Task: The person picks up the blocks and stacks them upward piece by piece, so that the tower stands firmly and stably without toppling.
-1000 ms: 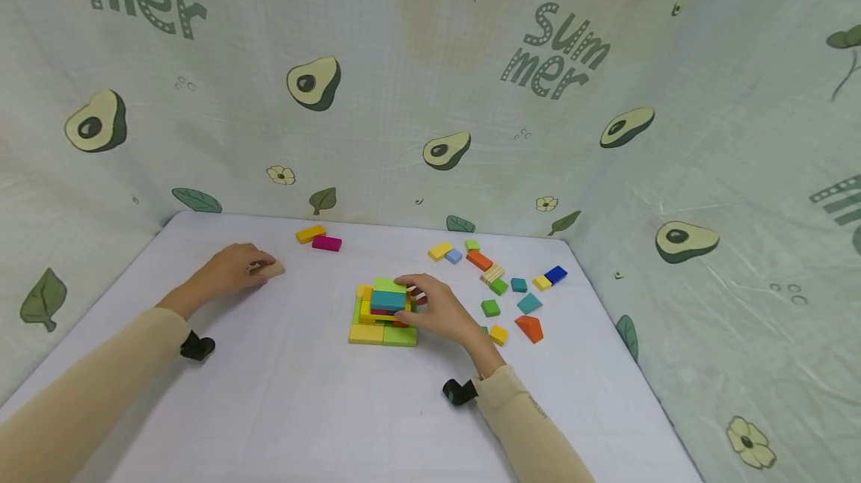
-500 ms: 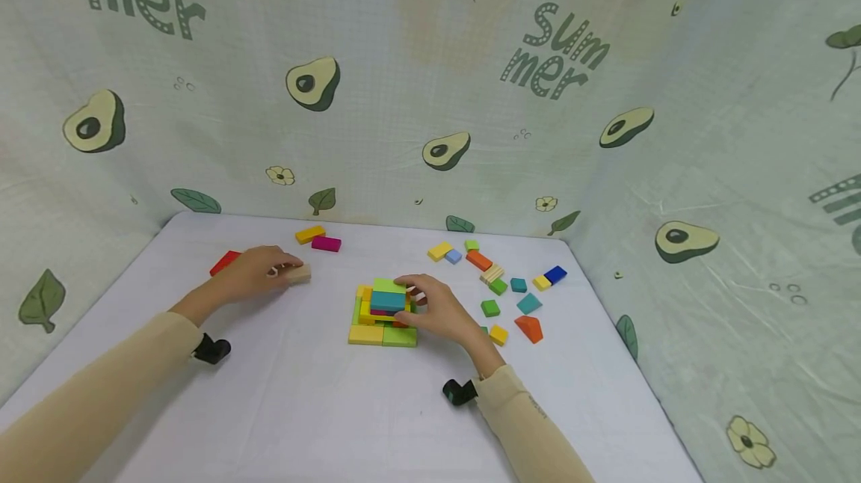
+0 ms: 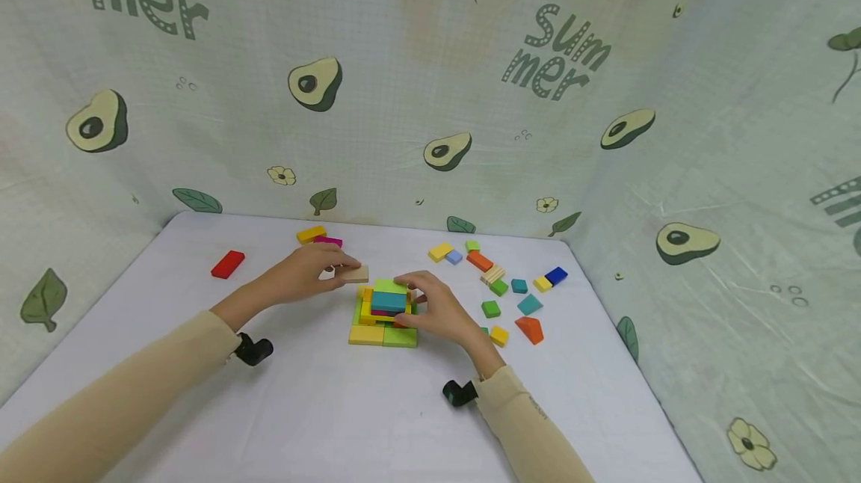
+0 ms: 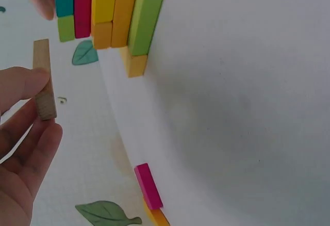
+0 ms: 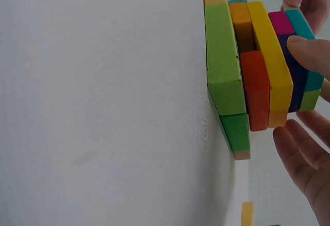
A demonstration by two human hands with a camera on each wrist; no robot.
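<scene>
I have the left hand (image 3: pixel 311 274) pinching a pale rectangular block of bare wood (image 4: pixel 46 102), thumb on one face and fingertips at the opposite edge, the gap no wider than the piece. On my left wrist feed the block hangs above the surface (image 3: pixel 303 408), apart from the stack; from the head it sits just off the stack's upper left. My right hand (image 3: pixel 439 307) is partly curled round the upper right end of that stack of coloured rectangular blocks (image 3: pixel 383 312), thumb on the near side, fingers toward the far side; how firmly it holds, I can't tell.

Working down the stack, I see a light green block (image 3: pixel 389 285) and a teal block (image 3: pixel 389 301) on top, then a magenta block (image 5: pixel 281 23) and a dark blue block (image 5: pixel 296 87), a long yellow bar (image 5: pixel 270 50), a red-orange block (image 5: pixel 255 89), and a light green base block (image 5: pixel 224 55) at the bottom.

Farther left lies a red rectangular block (image 3: pixel 228 265). Behind the left hand, an orange-yellow block (image 3: pixel 311 234) and a loose magenta block (image 3: pixel 328 241) touch. Right of the stack I have scattered pieces, among them a flat teal piece (image 3: pixel 530 305), an angular orange piece (image 3: pixel 530 330) and a blue block (image 3: pixel 556 275). An avocado-print cloth (image 3: pixel 377 19) stands behind everything.
</scene>
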